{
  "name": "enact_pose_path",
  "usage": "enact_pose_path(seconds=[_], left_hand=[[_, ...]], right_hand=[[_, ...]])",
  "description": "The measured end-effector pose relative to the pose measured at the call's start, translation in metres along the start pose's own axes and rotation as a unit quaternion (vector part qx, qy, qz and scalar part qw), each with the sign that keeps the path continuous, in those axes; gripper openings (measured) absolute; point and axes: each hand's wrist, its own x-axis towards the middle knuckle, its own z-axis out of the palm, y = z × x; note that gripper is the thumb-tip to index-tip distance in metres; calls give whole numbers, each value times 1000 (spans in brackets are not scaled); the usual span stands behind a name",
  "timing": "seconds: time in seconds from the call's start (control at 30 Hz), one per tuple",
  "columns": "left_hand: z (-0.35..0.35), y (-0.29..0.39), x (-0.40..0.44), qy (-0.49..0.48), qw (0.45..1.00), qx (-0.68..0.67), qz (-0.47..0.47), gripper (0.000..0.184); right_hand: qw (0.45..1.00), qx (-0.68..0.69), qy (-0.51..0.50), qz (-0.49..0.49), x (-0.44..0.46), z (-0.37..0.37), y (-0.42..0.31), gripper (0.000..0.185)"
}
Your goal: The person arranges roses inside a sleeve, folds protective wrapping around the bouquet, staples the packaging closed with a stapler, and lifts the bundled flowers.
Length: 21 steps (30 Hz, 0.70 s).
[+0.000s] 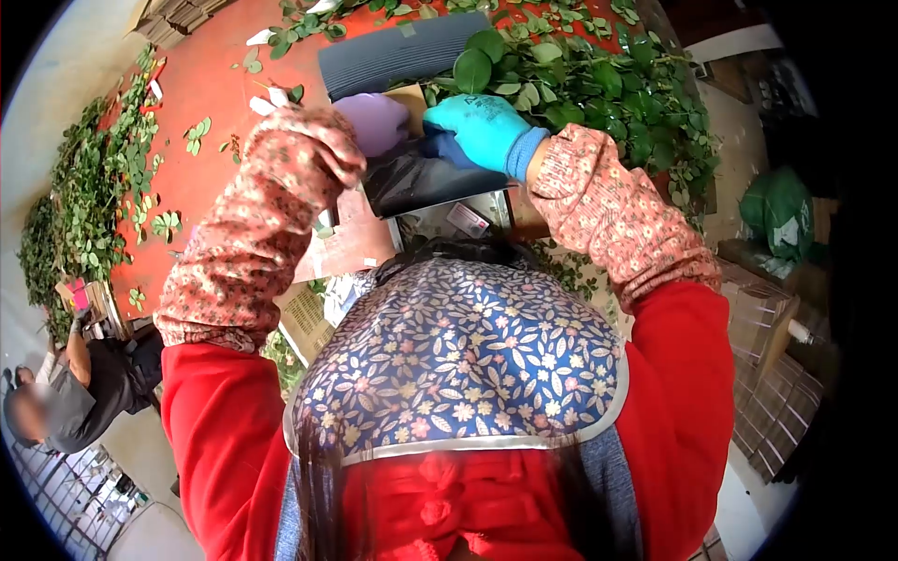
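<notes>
My left hand (376, 124), in a light purple glove, is closed at the left edge of a black sheet-like thing (430, 182) at the front of the table. My right hand (480, 126), in a turquoise glove with a blue cuff, is curled shut at its right side. What the fingers grip is hidden. A piece of brown cardboard (409, 97) shows between the two hands. Just beyond them lies a dark grey ribbed mat (402, 54). Cut leafy stems (599, 84) are heaped beside my right hand.
The red table (210, 103) carries scattered leaves and white scraps. More leafy stems (89, 178) line its left edge, where another person (70, 393) is. A green bag (778, 213) and stacked cardboard (776, 374) stand at right. A small labelled box (468, 220) lies near my apron.
</notes>
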Motion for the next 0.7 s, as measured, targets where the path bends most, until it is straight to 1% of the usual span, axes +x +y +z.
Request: enact_pose_path(seconds=[0.03, 0.07, 0.1, 0.13, 0.17, 0.2, 0.27, 0.3, 0.33, 0.4, 0.43, 0.47, 0.53, 0.6, 0.67, 0.7], left_hand=[[-2, -7, -5, -1, 997, -77, 25, 21], [-5, -12, -8, 1, 987, -152, 49, 22], [-10, -8, -19, 9, 987, -153, 40, 26], [-11, 1, -32, 57, 989, -135, 16, 30], [-7, 12, -45, 140, 985, -98, 0, 35], [-3, 25, -58, 223, 973, -60, -15, 41], [-4, 57, -80, 231, 968, -79, -61, 54], [20, 66, -78, 327, 936, -129, 6, 57], [29, 83, -77, 312, 938, -149, -14, 52], [39, 96, -69, 329, 926, -184, -26, 48], [39, 99, -68, 295, 932, -201, -60, 44], [37, 99, -65, 300, 930, -205, -61, 44], [35, 100, -63, 294, 927, -222, -65, 44], [40, 98, -60, 311, 922, -219, -75, 44], [41, 96, -60, 311, 920, -228, -67, 43], [36, 97, -63, 287, 928, -226, -78, 45]], right_hand=[[997, -2, -57, 48, 2, -2, 0, 25], [997, -1, -59, 44, 4, -4, -1, 25], [996, -7, -77, 50, 6, -4, -1, 27], [994, -11, -94, 57, 6, -5, -1, 29], [989, -20, -128, 74, 9, -7, 0, 33], [989, -19, -129, 76, 12, -11, -1, 33], [979, -35, -182, 80, 15, -19, -1, 36], [983, -9, -170, 74, 13, -20, 0, 38], [982, -13, -174, 72, 13, -22, 2, 38], [975, -4, -206, 81, 14, -25, 7, 38], [976, -3, -202, 77, 12, -26, 10, 32], [976, -8, -206, 76, 11, -29, 12, 32], [980, -17, -174, 96, 7, -36, 3, 26], [984, -127, -113, 45, 1, -43, -14, 23], [972, -222, -79, 20, 3, -53, -33, 23], [976, -213, -42, -3, 4, -59, -39, 24]])
